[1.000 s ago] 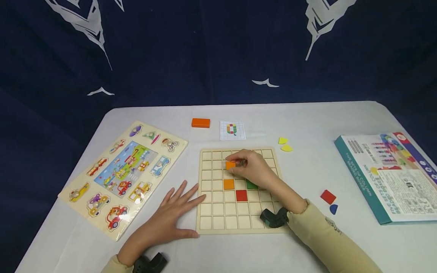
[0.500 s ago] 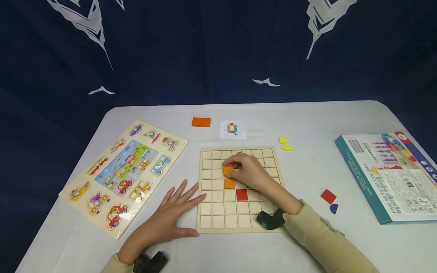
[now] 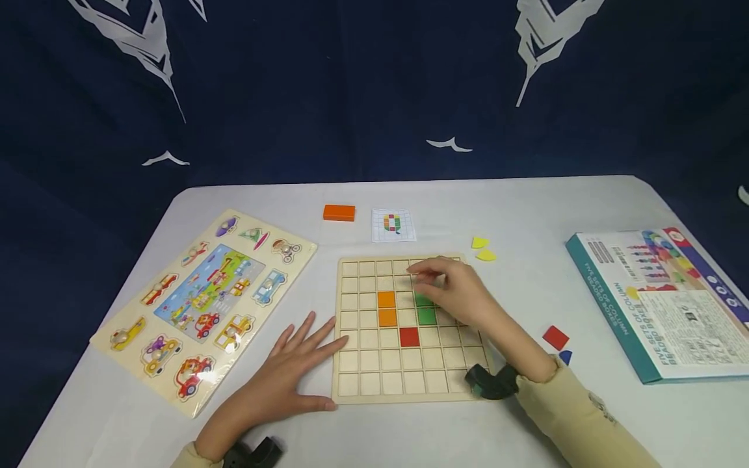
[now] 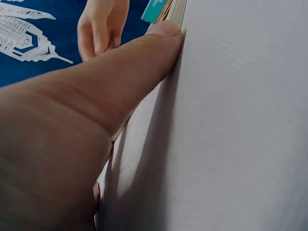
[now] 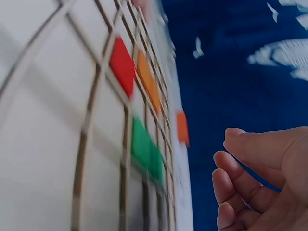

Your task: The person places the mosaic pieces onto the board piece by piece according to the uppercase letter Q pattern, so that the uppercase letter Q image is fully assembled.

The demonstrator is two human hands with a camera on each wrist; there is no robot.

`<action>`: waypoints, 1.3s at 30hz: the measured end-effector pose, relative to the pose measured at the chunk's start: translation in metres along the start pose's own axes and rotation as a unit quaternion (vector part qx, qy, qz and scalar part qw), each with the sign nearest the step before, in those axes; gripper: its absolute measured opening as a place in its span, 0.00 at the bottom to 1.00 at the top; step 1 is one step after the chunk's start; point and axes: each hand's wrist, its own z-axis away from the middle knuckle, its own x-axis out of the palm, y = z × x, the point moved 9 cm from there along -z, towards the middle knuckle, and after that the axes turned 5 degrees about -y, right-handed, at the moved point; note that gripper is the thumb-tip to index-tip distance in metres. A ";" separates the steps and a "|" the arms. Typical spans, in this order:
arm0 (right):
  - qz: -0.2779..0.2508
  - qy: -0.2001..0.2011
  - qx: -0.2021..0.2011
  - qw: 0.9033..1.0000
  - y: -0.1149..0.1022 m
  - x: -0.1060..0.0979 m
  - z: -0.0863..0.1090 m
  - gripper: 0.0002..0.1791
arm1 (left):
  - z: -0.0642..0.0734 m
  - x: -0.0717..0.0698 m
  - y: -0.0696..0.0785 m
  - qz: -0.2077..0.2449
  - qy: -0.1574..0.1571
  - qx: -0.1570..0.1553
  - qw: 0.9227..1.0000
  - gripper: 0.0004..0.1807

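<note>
A wooden grid board [image 3: 380,380] lies on the white table. Two orange square tiles [image 3: 387,317] sit one above the other in its left-centre cells. One red square tile [image 3: 409,337] is a row lower, and two green tiles [image 3: 427,316] sit to the right. My left hand [image 3: 287,377] lies flat with spread fingers, its fingertips and thumb at the board's left edge. Over the upper right of the board hovers my right hand [image 3: 459,292], fingers loosely bent. Nothing is between its thumb and fingers [image 5: 231,168] in the right wrist view.
Behind the board lie a small pattern card [image 3: 393,225] and an orange block [image 3: 339,212]. Two yellow pieces [image 3: 486,255], a loose red tile [image 3: 555,337] and a blue piece [image 3: 565,357] are to the right. A picture puzzle [image 3: 193,383] and a teal-edged box [image 3: 614,312] flank the board.
My right hand has let go of the upper orange tile, which now lies in the cell above the other one. The hand has moved right and lifted away. My left hand stays in place.
</note>
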 end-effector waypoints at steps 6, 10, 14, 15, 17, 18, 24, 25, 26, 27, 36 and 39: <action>0.046 0.078 0.021 0.996 0.030 -0.058 0.052 0.13 | -0.001 0.002 -0.002 0.000 -0.008 -0.012 1.000 0.50; 0.081 0.113 0.040 0.989 0.060 -0.079 0.087 0.15 | 0.000 0.002 -0.003 -0.002 -0.014 -0.025 1.000 0.52; 0.125 0.103 0.102 0.982 0.077 -0.084 0.111 0.21 | 0.003 -0.001 -0.003 -0.008 -0.016 -0.036 0.999 0.53; 0.133 0.093 0.122 0.979 0.077 -0.083 0.115 0.23 | 0.003 -0.001 -0.003 -0.009 -0.016 -0.038 0.999 0.53; 0.145 0.082 0.146 0.975 0.079 -0.083 0.121 0.24 | 0.003 -0.002 -0.002 -0.013 -0.015 -0.037 0.999 0.53; 0.149 0.080 0.153 0.974 0.082 -0.083 0.123 0.25 | 0.003 -0.002 -0.002 -0.014 -0.015 -0.036 0.999 0.53; 0.167 0.081 0.175 0.967 0.097 -0.081 0.133 0.27 | -0.001 0.001 -0.002 -0.004 -0.021 -0.032 0.999 0.53; 0.169 0.082 0.174 0.967 0.098 -0.081 0.133 0.27 | -0.001 0.001 -0.002 -0.002 -0.021 -0.032 0.999 0.53; 0.172 0.084 0.171 0.967 0.098 -0.081 0.133 0.27 | -0.001 0.001 -0.002 0.000 -0.020 -0.033 0.999 0.53; 0.175 0.086 0.168 0.966 0.097 -0.081 0.133 0.27 | -0.001 0.000 -0.002 0.002 -0.019 -0.032 0.999 0.53; 0.176 0.099 0.180 0.963 0.096 -0.083 0.130 0.24 | -0.001 -0.004 0.001 0.008 -0.004 -0.016 1.000 0.53; 0.167 0.104 0.177 0.964 0.096 -0.083 0.129 0.24 | -0.001 -0.002 0.000 0.010 -0.012 -0.021 1.000 0.53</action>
